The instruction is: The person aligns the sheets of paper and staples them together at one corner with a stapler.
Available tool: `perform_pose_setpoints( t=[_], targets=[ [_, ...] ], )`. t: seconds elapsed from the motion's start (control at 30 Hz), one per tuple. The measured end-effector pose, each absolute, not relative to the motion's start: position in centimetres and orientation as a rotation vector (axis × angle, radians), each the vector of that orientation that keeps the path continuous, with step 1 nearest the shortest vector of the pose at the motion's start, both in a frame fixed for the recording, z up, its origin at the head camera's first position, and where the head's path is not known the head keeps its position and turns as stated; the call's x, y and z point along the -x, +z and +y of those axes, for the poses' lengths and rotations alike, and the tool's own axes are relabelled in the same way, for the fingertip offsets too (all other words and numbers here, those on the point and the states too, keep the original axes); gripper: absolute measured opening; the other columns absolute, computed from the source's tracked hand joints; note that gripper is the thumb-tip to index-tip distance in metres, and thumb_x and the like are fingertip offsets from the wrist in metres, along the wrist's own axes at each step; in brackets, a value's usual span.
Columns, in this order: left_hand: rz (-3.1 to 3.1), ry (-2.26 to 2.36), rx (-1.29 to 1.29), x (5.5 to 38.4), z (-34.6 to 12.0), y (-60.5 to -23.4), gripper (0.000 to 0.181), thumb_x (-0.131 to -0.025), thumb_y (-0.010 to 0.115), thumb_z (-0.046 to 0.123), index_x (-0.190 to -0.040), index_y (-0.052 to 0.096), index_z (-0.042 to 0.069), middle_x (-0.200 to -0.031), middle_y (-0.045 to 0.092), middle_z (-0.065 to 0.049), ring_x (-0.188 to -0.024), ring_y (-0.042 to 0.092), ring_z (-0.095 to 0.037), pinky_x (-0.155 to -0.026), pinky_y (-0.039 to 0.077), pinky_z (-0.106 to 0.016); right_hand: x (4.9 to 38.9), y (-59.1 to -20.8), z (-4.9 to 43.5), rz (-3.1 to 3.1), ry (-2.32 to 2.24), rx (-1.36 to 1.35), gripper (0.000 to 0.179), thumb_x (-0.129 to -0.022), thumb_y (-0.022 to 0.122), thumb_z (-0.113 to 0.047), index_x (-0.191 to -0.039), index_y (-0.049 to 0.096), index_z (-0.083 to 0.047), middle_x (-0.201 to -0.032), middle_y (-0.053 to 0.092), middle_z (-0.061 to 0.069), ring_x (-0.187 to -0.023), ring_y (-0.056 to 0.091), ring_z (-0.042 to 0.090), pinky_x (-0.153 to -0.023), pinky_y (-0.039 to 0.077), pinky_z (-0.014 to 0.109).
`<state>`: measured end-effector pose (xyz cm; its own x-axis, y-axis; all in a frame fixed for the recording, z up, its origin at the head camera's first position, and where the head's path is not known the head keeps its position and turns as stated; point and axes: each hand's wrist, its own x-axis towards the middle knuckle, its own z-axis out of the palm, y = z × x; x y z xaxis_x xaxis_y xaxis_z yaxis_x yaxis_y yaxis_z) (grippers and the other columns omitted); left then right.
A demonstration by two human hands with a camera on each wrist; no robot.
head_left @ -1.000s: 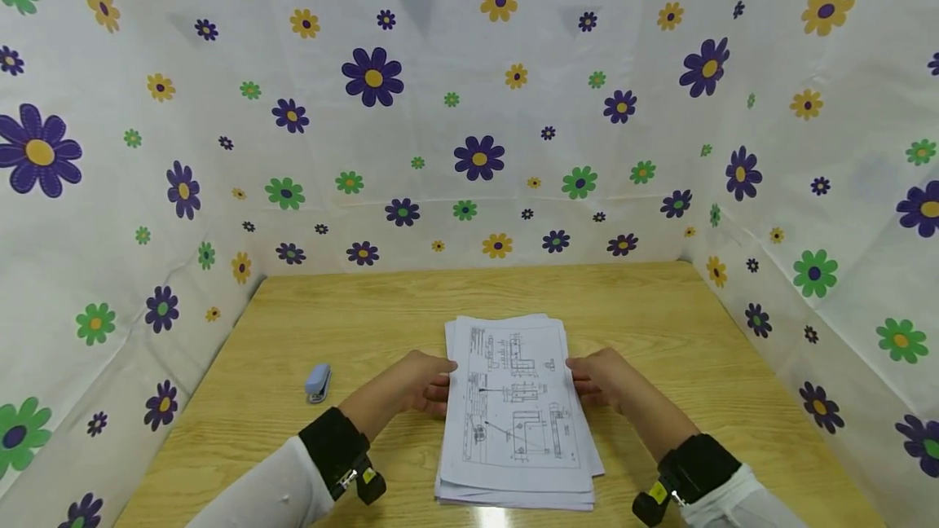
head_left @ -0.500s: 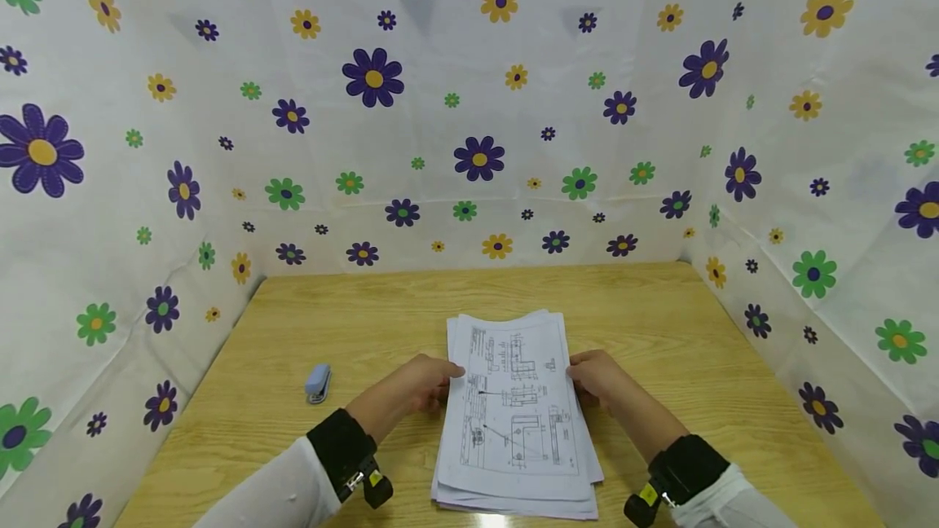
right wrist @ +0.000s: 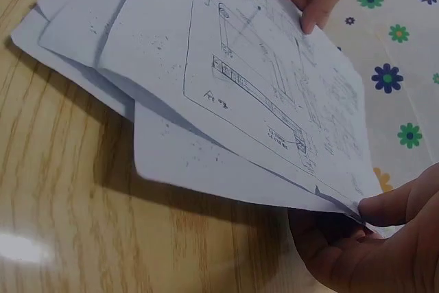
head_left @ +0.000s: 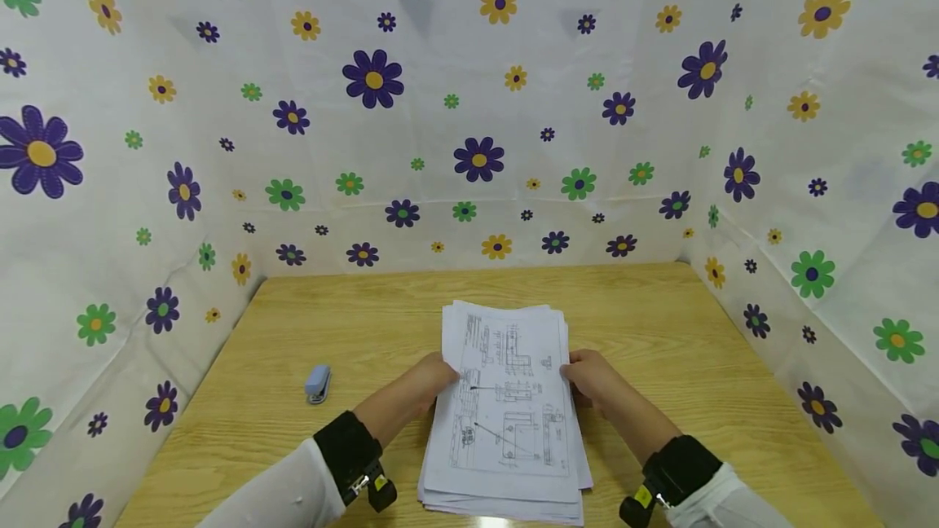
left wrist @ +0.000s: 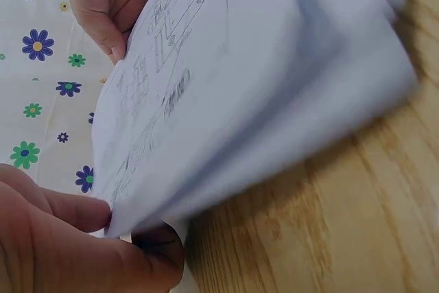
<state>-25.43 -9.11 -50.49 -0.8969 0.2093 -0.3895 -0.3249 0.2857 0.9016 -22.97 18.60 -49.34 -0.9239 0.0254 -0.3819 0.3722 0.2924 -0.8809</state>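
Observation:
A loose stack of printed paper sheets with technical line drawings is held between both hands, its edges unevenly fanned. My left hand pinches the left edge, thumb on top and fingers curled beneath, as the left wrist view shows of the same paper stack. On the opposite edge my right hand grips with its thumb over the top sheet. In the right wrist view the sheets slant above the wooden surface, with a shadow below them and the lower corners spread apart.
A small light-blue stapler lies on the wooden table left of the left hand. White cloth walls with printed flowers surround the table at the back and both sides.
Both hands have closed in on the paper edges, and the left thumb now lies further over the sheet. The stack has shifted slightly left and tilted. The stapler has stayed put.

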Motion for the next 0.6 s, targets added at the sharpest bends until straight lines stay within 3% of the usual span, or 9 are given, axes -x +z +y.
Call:
perform_pose_setpoints(
  t=[0.13, 0.33, 0.6],
  targets=[
    [2.122, 1.695, 0.167, 25.6, -8.9, -49.7, 0.044, -0.100, 0.042, 0.000, -0.144, 0.041, -0.009, -0.111, 0.064, -0.018, -0.097, 0.064, -0.030, -0.083, 0.051, -0.039, 23.1, -48.8, 18.1, 2.264, -1.709, -0.345, 0.033, -0.105, 0.045, -0.006, -0.132, 0.054, 0.009, -0.108, 0.066, 0.018, -0.087, 0.068, 0.024, -0.071, 0.058, 0.035],
    [2.128, 1.776, 0.163, 25.9, -8.9, -47.9, 0.044, -0.103, 0.038, 0.005, -0.146, 0.034, -0.003, -0.119, 0.060, -0.019, -0.101, 0.062, -0.030, -0.083, 0.050, -0.038, 24.0, -47.0, 17.2, 2.323, -1.778, -0.310, 0.041, -0.106, 0.042, -0.007, -0.143, 0.044, 0.008, -0.121, 0.061, 0.023, -0.097, 0.067, 0.030, -0.073, 0.057, 0.036],
    [2.265, 1.951, -0.021, 26.2, -9.1, -44.5, 0.042, -0.105, 0.035, 0.009, -0.148, 0.032, 0.010, -0.131, 0.054, -0.016, -0.109, 0.063, -0.031, -0.087, 0.052, -0.041, 24.9, -44.0, 16.2, 2.443, -1.984, -0.190, 0.040, -0.110, 0.037, -0.013, -0.146, 0.040, 0.004, -0.136, 0.054, 0.022, -0.118, 0.060, 0.035, -0.099, 0.051, 0.049]
  ],
)
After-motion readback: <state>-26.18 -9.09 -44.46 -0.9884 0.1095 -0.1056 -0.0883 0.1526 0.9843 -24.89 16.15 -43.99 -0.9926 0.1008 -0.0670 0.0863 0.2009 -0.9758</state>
